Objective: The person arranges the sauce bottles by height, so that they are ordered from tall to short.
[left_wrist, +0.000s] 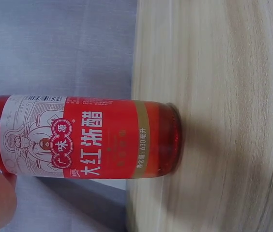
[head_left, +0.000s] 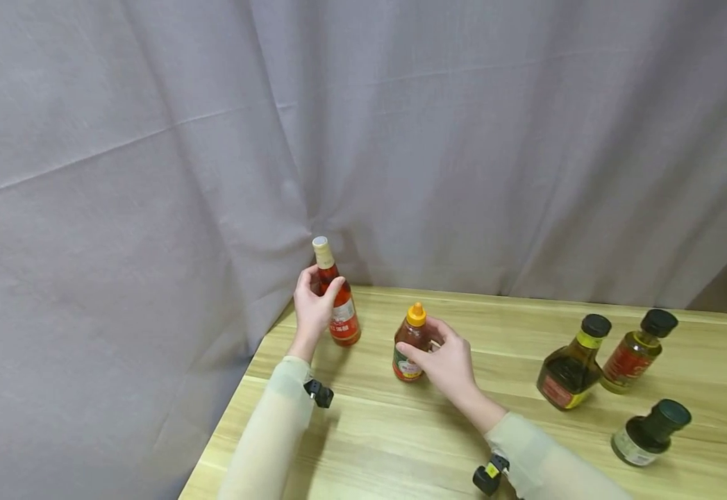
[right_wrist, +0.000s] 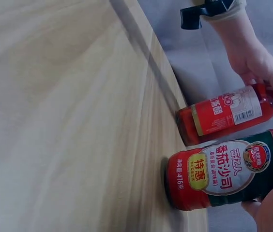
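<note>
My left hand [head_left: 312, 309] grips a tall red vinegar bottle [head_left: 345, 326] around its upper part, below the cream neck wrap. In the left wrist view the red and white label of the vinegar bottle [left_wrist: 102, 137] faces the camera, and its base is at the wooden tabletop. To the right, my right hand [head_left: 452, 357] holds a squeeze bottle of ketchup [head_left: 408, 367] with an orange nozzle cap, thumb on the near side. Its green and red label shows in the right wrist view, where the ketchup bottle [right_wrist: 219, 174] stands close beside the vinegar bottle [right_wrist: 221, 115].
On the right of the wooden table [head_left: 388, 430] stand a dark sauce bottle [head_left: 569, 375], a black-capped bottle with a red label [head_left: 630, 357] and a short dark jar [head_left: 647, 434]. A grey curtain [head_left: 438, 173] hangs along the back and left edges.
</note>
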The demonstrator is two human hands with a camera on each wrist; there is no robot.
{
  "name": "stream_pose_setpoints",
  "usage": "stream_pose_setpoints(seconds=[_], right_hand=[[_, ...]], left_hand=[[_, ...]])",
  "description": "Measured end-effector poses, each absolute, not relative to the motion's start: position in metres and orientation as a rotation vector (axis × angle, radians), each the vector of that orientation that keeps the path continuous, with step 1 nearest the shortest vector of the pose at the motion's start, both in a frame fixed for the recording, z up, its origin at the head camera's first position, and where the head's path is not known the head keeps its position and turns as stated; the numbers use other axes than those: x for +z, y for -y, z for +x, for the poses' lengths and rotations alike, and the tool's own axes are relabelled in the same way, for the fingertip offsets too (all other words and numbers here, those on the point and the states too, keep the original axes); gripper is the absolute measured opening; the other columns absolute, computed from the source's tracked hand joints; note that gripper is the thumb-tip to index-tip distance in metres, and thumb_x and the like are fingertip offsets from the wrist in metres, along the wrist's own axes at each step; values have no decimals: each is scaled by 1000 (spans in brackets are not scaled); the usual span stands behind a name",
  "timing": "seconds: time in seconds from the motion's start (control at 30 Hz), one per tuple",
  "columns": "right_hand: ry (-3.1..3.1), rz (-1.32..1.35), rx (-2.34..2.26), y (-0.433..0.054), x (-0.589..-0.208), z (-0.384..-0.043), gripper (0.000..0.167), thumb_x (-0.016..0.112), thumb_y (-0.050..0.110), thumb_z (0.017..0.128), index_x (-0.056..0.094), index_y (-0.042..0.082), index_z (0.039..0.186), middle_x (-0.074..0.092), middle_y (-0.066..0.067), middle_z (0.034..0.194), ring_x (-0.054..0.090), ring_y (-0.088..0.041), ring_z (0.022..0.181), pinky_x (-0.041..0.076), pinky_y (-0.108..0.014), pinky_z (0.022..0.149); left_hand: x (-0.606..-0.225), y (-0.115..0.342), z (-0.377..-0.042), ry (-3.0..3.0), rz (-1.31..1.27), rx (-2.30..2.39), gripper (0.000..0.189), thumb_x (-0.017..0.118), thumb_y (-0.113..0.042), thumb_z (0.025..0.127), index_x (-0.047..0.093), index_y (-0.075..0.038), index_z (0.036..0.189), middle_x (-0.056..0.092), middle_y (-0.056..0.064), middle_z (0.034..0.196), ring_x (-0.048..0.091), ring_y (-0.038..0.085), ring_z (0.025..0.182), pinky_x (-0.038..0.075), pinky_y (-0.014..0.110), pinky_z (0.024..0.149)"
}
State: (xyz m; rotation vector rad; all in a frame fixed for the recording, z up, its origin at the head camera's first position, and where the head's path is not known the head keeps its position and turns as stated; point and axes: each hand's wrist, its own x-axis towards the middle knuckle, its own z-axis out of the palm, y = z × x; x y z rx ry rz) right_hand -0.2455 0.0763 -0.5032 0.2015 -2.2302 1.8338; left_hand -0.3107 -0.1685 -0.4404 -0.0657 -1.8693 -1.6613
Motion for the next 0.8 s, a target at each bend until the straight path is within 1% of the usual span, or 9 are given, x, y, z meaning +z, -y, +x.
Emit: stream_pose_setpoints(seconds=[0.1,0.23,0.33,0.5,0.63,0.8], right_hand=[[2235,198,1823,-72,-502,-250,69,99,23,79,68,1,136,75,-14,121,71,-27,114,60,-39,94],[2230,198,1813,-66,-500,-257,72,99,23,79,66,0,138,75,-15,124,71,-28,116,60,-45,97],[2218,205,1800,-61,-500,-263,70,99,20,78,68,0,137,75,-15,122,71,-28,114,60,-45,96],[2205,212,1787,-52,-498,-271,67,100,18,77,69,2,135,77,-13,117,73,-27,110,60,-44,96],[2205,189,1783,-46,-494,-275,70,100,19,76,69,1,137,77,-14,119,73,-28,111,59,-46,97],[2228,158,1750,-39,-490,-281,70,100,22,77,69,4,138,77,-13,120,73,-28,112,59,-47,97]], left_hand=[[-440,170,-310,1875,-69,-1660,40,82,2,92,63,9,127,64,21,119,67,29,103,54,29,88],[-438,171,-307,1889,-86,-1649,40,82,0,93,63,9,127,64,20,118,67,24,101,53,24,86],[-437,170,-304,1879,-107,-1652,39,82,2,93,63,10,126,64,19,116,66,20,99,53,23,86],[-434,170,-300,1863,-123,-1659,38,82,2,92,64,11,124,64,17,113,66,16,96,54,25,86],[-434,169,-298,1863,-123,-1667,38,82,2,92,64,10,124,64,14,112,66,17,97,55,27,86],[-434,169,-299,1861,-114,-1671,37,82,5,92,64,10,124,64,13,112,67,19,97,55,26,86]])
